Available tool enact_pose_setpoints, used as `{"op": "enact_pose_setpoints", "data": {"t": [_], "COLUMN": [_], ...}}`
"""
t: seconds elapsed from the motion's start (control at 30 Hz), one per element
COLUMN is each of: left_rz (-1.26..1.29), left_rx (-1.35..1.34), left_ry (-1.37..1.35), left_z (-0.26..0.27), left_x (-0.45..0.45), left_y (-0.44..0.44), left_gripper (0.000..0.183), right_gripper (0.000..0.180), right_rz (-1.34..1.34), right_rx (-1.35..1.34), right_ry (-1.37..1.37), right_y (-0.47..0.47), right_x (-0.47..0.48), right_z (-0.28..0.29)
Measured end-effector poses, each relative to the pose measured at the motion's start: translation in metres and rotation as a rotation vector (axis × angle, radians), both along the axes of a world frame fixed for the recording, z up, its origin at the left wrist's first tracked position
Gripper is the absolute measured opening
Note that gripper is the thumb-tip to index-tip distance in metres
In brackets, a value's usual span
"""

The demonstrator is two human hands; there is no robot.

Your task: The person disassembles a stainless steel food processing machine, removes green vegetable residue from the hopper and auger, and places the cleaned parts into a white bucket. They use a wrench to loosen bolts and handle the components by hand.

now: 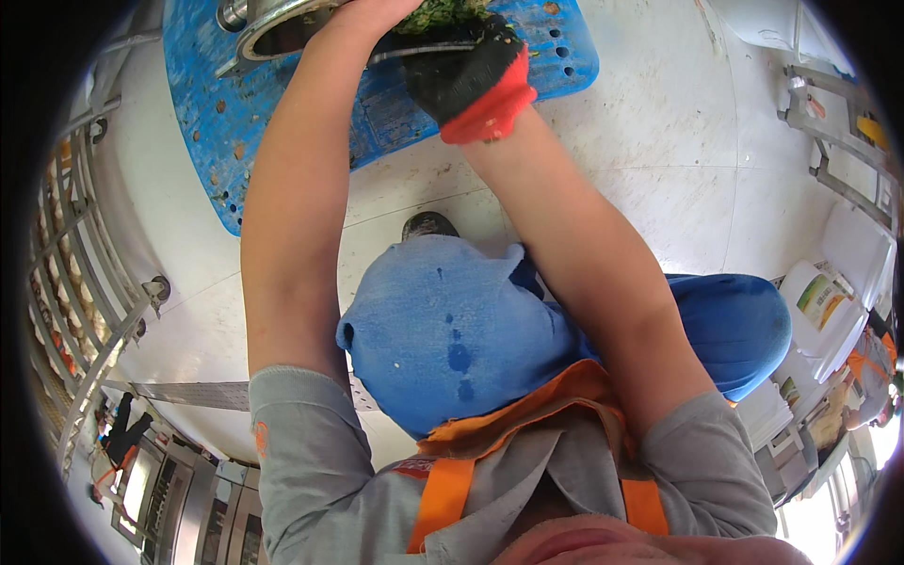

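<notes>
My right hand [470,81], in a black glove with a red cuff, is at the top beside a mass of chopped green leaves [441,15]. Green bits cling to the glove. A thin metal rim [424,51] runs just by it; whether my fingers grip this is unclear. My bare left forearm [300,176] reaches up past a round stainless steel opening [247,48], and the left hand is cut off by the top edge. Beneath all this lies a worn blue plastic board [205,106] with holes, on the white floor.
A wheeled metal rack [78,254] stands at the left. White plastic tubs [823,311] and metal frames [840,134] line the right side. One person [869,367] is at the far right, another [109,470] at lower left. My bent knee [452,318] is in front of me.
</notes>
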State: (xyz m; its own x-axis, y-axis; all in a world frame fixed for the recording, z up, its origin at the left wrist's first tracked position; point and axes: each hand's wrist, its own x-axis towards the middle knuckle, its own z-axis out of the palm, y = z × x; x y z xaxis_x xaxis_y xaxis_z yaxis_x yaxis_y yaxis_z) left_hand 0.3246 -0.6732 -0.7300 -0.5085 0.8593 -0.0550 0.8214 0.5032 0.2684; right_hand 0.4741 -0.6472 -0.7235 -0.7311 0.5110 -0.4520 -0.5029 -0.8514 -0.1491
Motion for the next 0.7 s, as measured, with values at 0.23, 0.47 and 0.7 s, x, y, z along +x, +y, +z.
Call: {"op": "enact_pose_setpoints", "data": {"t": [0.23, 0.47, 0.7], "left_rz": [0.131, 0.012, -0.269], "left_rx": [0.126, 0.656, 0.955], "left_ry": [-0.223, -0.567, -0.127], "left_z": [0.015, 0.030, 0.022], "left_x": [0.018, 0.060, 0.100], "left_y": [-0.003, -0.029, -0.064], "left_gripper": [0.041, 0.034, 0.045], "right_gripper": [0.036, 0.037, 0.051], "right_rz": [-0.034, -0.010, 0.056], "right_rx": [-0.003, -0.030, -0.153], "right_ry": [0.051, 0.154, 0.186], "right_y": [0.010, 0.006, -0.018], "right_x": [-0.005, 0.005, 0.051], "right_z": [0.005, 0.004, 0.019]}}
